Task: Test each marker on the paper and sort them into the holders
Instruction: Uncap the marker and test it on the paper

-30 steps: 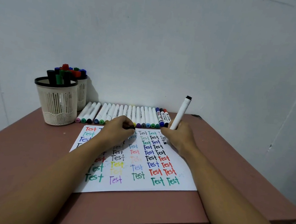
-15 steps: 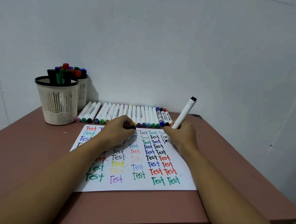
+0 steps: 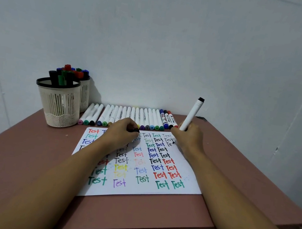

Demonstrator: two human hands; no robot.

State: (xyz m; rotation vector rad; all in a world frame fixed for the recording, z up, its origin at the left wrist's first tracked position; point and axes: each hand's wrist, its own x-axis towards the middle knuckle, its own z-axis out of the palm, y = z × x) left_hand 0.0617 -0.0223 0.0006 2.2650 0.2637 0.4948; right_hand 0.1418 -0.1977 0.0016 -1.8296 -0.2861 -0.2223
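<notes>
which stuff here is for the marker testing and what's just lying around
In the job: held marker, black cap, paper, row of markers, front holder, rear holder.
Lying about: dark scrap on the table, too small to identify.

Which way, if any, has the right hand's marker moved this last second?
Yes. The marker has tipped its top rightward, away from the row of markers.

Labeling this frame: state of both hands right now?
Left hand: holding a black cap.
Right hand: gripping the white marker, tip at the paper.
</notes>
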